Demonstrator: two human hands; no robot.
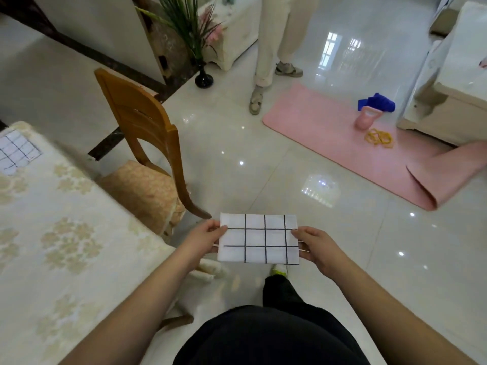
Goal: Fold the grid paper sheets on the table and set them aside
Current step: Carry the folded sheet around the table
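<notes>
Both hands hold a folded grid paper sheet [258, 238] in the air above the tiled floor [290, 180], clear of the surface [66, 233] that lies to the left. The left hand [204, 239] pinches the sheet's left edge, its fingers [220, 229] closed over the top of the paper; the right hand [317, 247] pinches the right edge the same way. The sheet lies nearly flat, and its layered edges show at both sides. A second grid sheet [15, 151] lies flat at the far left of the cloth-covered surface, close to its edge. A wooden chair [147, 143] stands just beside the surface. Open floor stretches ahead to a pink mat [342, 143], well apart from the hands.
</notes>
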